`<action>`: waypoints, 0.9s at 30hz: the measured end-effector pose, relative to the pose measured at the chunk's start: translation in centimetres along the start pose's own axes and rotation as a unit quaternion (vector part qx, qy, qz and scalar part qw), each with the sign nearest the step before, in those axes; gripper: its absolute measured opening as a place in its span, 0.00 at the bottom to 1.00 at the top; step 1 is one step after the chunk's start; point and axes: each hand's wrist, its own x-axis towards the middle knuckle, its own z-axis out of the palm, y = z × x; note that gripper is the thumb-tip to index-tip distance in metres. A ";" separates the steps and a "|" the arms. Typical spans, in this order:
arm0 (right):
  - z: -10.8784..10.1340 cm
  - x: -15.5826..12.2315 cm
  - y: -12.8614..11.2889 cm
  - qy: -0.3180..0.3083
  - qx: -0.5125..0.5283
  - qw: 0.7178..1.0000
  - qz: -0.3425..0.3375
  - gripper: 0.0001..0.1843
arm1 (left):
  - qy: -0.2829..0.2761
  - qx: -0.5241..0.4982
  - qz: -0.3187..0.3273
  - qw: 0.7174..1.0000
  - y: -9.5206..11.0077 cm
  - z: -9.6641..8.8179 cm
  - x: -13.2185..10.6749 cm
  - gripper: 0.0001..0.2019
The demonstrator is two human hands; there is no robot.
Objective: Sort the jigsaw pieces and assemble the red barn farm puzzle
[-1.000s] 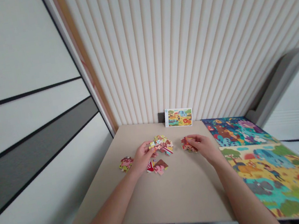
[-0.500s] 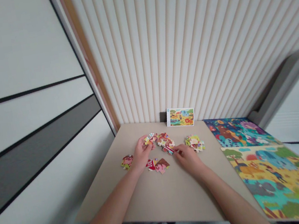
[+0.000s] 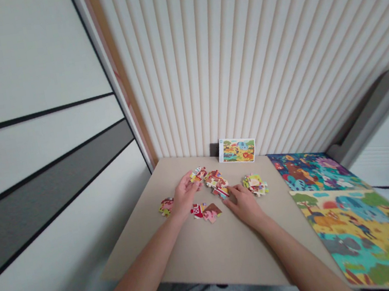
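On the beige table [image 3: 212, 256] lie loose jigsaw pieces in small heaps. My left hand [image 3: 183, 197] rests by the middle heap [image 3: 211, 179], its fingertips pinched on a piece at the heap's left edge. Fingers of my right hand [image 3: 243, 204] are closed on a red-and-white piece [image 3: 221, 191] at the heap's near side. Another small heap [image 3: 256, 184] lies just right of my right hand. A few joined pieces [image 3: 207, 211] sit between my hands, and one small cluster [image 3: 166, 206] lies left of my left hand.
A picture card [image 3: 236, 150] leans against the ribbed wall at the table's back. A large finished colourful puzzle [image 3: 354, 218] lies on the surface to the right. A panelled wall runs along the left.
My right hand left the heap on the right, crossed left to the middle heap and took hold of a red-and-white piece. My left hand stayed at the heap's left edge.
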 end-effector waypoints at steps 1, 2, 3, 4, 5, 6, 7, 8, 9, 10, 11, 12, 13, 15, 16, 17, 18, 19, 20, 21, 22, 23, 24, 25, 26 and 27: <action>0.1 0.1 0.0 0.000 0.003 1.000 0.001 0.22 | 0.000 0.006 -0.002 1.000 -0.1 -0.1 0.0 0.35; 0.1 0.1 0.1 -0.001 0.011 1.000 0.001 0.21 | 0.001 0.013 -0.005 1.000 -0.2 -0.1 0.1 0.35; 0.2 0.1 0.1 -0.003 0.027 1.000 0.005 0.20 | 0.003 0.020 -0.010 1.000 -0.2 -0.2 0.1 0.35; 0.2 0.2 0.2 -0.007 0.050 0.999 0.011 0.19 | 0.006 0.027 -0.014 1.000 -0.3 -0.2 0.1 0.35; 0.3 0.1 0.2 -0.013 0.080 0.997 0.019 0.19 | 0.010 0.033 -0.016 0.999 -0.3 -0.2 0.1 0.34; 0.3 0.1 0.3 -0.018 0.112 0.993 0.027 0.18 | 0.013 0.038 -0.017 0.999 -0.4 -0.3 0.1 0.33; 0.4 0.2 0.3 -0.021 0.143 0.989 0.032 0.16 | 0.015 0.042 -0.016 0.999 -0.4 -0.3 0.1 0.32; 0.4 0.2 0.3 -0.017 0.172 0.984 0.036 0.13 | 0.016 0.045 -0.013 0.999 -0.3 -0.3 0.1 0.31; 0.5 0.4 0.3 -0.007 0.200 0.979 0.039 0.12 | 0.016 0.049 -0.010 0.999 -0.3 -0.4 0.1 0.30; 0.5 0.6 0.2 0.007 0.229 0.972 0.045 0.12 | 0.015 0.053 -0.008 0.998 -0.3 -0.4 0.2 0.29; 0.6 0.9 0.1 0.024 0.262 0.963 0.053 0.13 | 0.015 0.057 -0.006 0.998 -0.3 -0.5 0.2 0.28; 0.6 1.3 -0.1 0.036 0.300 0.951 0.064 0.15 | 0.013 0.064 -0.005 0.998 -0.4 -0.6 0.3 0.27; 0.7 1.7 -0.3 0.039 0.341 0.937 0.073 0.18 | 0.009 0.075 -0.002 0.997 -0.5 -0.7 0.4 0.26; 0.7 2.4 -0.6 0.018 0.405 0.911 0.080 0.25 | -0.003 0.116 0.007 0.993 -0.8 -1.0 0.5 0.23; 0.8 2.6 -0.8 0.003 0.414 0.907 0.080 0.29 | -0.012 0.142 0.016 0.990 -0.9 -1.2 0.6 0.21; 0.9 2.7 -0.9 -0.012 0.405 0.911 0.077 0.32 | -0.021 0.168 0.026 0.985 -1.1 -1.3 0.6 0.20; 0.9 2.6 -1.0 -0.019 0.381 0.922 0.073 0.33 | -0.028 0.190 0.034 0.981 -1.3 -1.5 0.7 0.19; 1.0 2.5 -1.0 -0.021 0.348 0.935 0.068 0.33 | -0.032 0.205 0.041 0.977 -1.5 -1.6 0.7 0.18; 1.1 2.2 -1.0 -0.018 0.315 0.947 0.061 0.33 | -0.033 0.213 0.044 0.975 -1.6 -1.7 0.6 0.18; 1.1 1.9 -1.0 -0.017 0.287 0.956 0.051 0.32 | -0.031 0.219 0.045 0.974 -1.7 -1.8 0.6 0.18; 1.2 1.5 -1.1 -0.017 0.269 0.962 0.041 0.32 | -0.027 0.224 0.044 0.973 -1.8 -1.8 0.6 0.18; 1.1 1.2 -1.1 -0.021 0.258 0.965 0.029 0.33 | -0.022 0.234 0.043 0.971 -1.8 -1.9 0.6 0.18; 1.1 0.9 -1.1 -0.026 0.253 0.967 0.014 0.33 | -0.018 0.248 0.046 0.968 -1.8 -1.9 0.6 0.19; 1.0 0.7 -1.2 -0.032 0.248 0.968 -0.002 0.34 | -0.012 0.266 0.050 0.963 -1.8 -2.0 0.6 0.19; 0.9 0.5 -1.4 -0.037 0.241 0.970 -0.020 0.34 | -0.006 0.285 0.056 0.957 -1.7 -2.0 0.6 0.19; 0.8 0.4 -1.5 -0.042 0.232 0.971 -0.039 0.34 | 0.002 0.305 0.062 0.950 -1.7 -2.1 0.6 0.19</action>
